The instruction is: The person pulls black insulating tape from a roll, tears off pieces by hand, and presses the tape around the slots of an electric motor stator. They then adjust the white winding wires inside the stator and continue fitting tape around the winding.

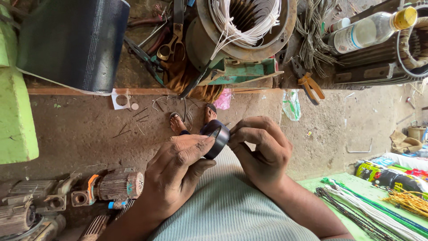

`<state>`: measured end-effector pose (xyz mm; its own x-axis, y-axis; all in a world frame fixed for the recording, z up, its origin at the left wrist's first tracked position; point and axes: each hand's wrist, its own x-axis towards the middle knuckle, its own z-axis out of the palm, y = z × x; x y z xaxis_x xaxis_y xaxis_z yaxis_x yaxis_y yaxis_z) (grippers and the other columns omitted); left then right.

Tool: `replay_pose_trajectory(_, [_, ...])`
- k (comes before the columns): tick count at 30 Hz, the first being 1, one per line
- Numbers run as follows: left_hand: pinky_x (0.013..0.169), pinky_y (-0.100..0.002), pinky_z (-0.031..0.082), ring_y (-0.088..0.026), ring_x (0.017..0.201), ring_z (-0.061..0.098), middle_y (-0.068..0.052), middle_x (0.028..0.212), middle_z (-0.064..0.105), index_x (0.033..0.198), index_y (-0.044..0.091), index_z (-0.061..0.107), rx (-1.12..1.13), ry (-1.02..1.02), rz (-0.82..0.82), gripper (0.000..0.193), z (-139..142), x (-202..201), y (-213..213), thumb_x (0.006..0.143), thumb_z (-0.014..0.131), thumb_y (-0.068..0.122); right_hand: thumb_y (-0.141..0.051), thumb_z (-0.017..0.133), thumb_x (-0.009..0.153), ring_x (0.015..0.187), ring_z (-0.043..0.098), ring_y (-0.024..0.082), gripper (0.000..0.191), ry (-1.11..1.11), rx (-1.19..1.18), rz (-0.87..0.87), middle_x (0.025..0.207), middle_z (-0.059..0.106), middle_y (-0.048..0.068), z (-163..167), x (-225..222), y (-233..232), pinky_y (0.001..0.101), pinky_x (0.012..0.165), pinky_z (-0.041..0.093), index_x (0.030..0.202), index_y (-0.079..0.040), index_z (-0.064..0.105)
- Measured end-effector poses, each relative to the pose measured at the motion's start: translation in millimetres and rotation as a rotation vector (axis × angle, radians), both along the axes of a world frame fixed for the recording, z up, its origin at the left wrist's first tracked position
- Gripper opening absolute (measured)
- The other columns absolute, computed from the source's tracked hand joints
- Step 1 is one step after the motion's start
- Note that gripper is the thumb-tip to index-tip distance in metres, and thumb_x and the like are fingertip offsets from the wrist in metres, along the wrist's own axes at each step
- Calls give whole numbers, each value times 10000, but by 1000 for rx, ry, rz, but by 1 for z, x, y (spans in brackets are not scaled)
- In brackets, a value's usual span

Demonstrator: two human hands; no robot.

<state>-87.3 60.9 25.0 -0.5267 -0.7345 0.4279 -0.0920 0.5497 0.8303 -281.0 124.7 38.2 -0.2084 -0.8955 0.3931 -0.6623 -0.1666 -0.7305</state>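
Both hands met at the middle of the view over the person's lap. The left hand (178, 172) gripped a black tape roll (216, 139), thumb and fingers closed round its rim, holding it on edge. The right hand (263, 151), at three o'clock from the roll, was curled tight, its fingertips pinching at the roll's outer face; whether they held a loose end of tape could not be told.

At twelve o'clock from the hands stood a motor stator (243, 31) with white wires spilling from its bore. Scissors (171, 44) lay at eleven o'clock, beside a black mesh roll (71, 42) at ten. Orange-handled pliers (310, 85) lay at one o'clock, with a clear bottle (370, 29) farther out toward two. A small motor (118, 185) sat on the floor at eight o'clock. Bundled cables (370, 209) rested on a green surface (330, 183) at four o'clock.
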Motion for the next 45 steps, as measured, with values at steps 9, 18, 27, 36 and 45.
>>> replay_pose_trajectory(9, [925,-352,607,-271,1091,716,-127,1183,685,1299,48,612,52,7,-13,451,0,1,0,899,816,90,73,825,829,910,726,171,229,36,2,-45,1003,691,79,2,7,-3,274,750,592,945,-45,667])
replay_pose_trajectory(18, [943,-363,603,-280,1101,712,-126,1181,690,1287,49,614,33,-1,-6,448,0,2,-1,894,822,103,78,812,836,921,716,158,208,-92,20,-23,1006,688,83,-2,6,-3,268,759,592,947,-37,678])
replay_pose_trajectory(27, [931,-347,603,-278,1118,710,-131,1178,681,1305,47,605,57,26,3,463,-1,4,1,898,823,78,68,806,854,947,712,170,226,-125,17,92,1047,696,110,0,0,-3,287,812,598,1000,-21,658])
replay_pose_trajectory(36, [919,-350,606,-280,1113,705,-136,1185,681,1307,46,604,16,-9,-4,476,-2,3,2,886,828,66,37,822,858,930,753,174,276,11,-42,61,1030,726,110,6,2,1,276,768,612,995,-40,595])
replay_pose_trajectory(45, [936,-362,598,-262,1096,697,-104,1171,680,1287,51,609,-37,-25,-18,464,2,3,3,883,836,78,16,817,796,830,727,184,325,192,-30,31,962,709,99,9,2,2,289,698,575,985,-43,560])
